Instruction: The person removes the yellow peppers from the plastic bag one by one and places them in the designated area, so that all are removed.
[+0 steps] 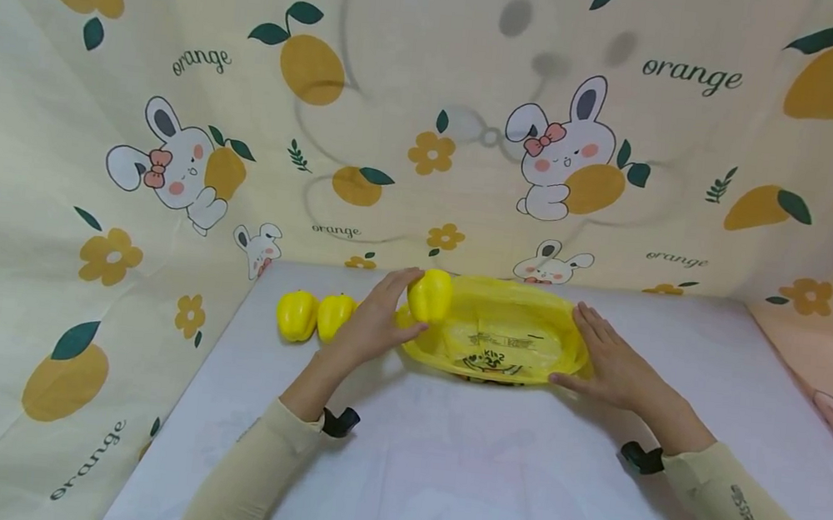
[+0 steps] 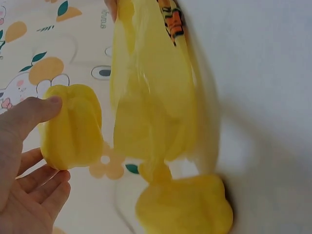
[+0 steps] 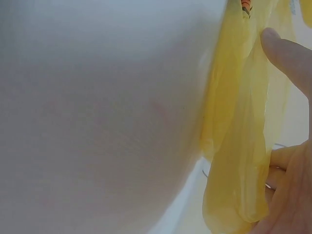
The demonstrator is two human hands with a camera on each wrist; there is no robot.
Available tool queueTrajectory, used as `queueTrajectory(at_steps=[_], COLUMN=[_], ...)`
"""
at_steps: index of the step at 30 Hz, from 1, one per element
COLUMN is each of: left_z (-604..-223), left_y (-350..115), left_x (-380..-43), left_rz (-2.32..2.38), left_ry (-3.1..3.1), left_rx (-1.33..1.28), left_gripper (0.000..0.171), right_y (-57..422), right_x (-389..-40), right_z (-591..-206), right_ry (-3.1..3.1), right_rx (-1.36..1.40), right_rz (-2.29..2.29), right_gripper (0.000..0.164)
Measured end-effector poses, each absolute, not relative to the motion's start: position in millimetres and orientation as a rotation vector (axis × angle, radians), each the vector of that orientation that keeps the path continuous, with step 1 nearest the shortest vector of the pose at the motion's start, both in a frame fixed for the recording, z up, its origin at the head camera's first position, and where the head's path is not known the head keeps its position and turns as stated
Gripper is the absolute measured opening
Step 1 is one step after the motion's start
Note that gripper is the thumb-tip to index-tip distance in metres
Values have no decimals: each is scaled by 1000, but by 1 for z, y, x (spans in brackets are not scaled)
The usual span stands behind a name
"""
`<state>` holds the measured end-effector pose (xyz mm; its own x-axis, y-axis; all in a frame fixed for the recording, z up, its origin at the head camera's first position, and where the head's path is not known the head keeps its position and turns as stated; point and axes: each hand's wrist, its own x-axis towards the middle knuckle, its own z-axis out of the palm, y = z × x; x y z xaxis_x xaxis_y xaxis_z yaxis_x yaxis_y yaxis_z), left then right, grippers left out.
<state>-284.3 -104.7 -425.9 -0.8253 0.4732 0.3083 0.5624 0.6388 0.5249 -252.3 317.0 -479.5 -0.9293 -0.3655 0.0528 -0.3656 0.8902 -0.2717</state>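
Observation:
My left hand grips a yellow bell pepper over the left end of a yellow plastic bag. Its thumb lies across the pepper in the left wrist view, the fingers on the other side. The bag lies with its mouth spread wide, printed letters and a cartoon showing inside. Around the bag's right end my right hand rests with extended fingers, thumb at the near rim and fingers at the far rim. In the right wrist view, the thumb touches the thin plastic.
Two more yellow bell peppers, one at the far left and one beside it, sit on the white table, the second partly behind my left hand. A printed cloth hangs behind and at both sides.

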Motion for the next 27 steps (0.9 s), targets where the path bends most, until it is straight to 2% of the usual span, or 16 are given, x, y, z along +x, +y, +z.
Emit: queueTrajectory(at_steps=[27], left_z=[-417], left_y=[-191], left_x=[-286], left_rz=[-933], left_ry=[-2696], left_rx=[-737], left_gripper=[86], right_y=[315], right_x=[-253], right_z=[-479], right_ry=[-3056], right_rx=[596], right_rz=[433], right_gripper=[131])
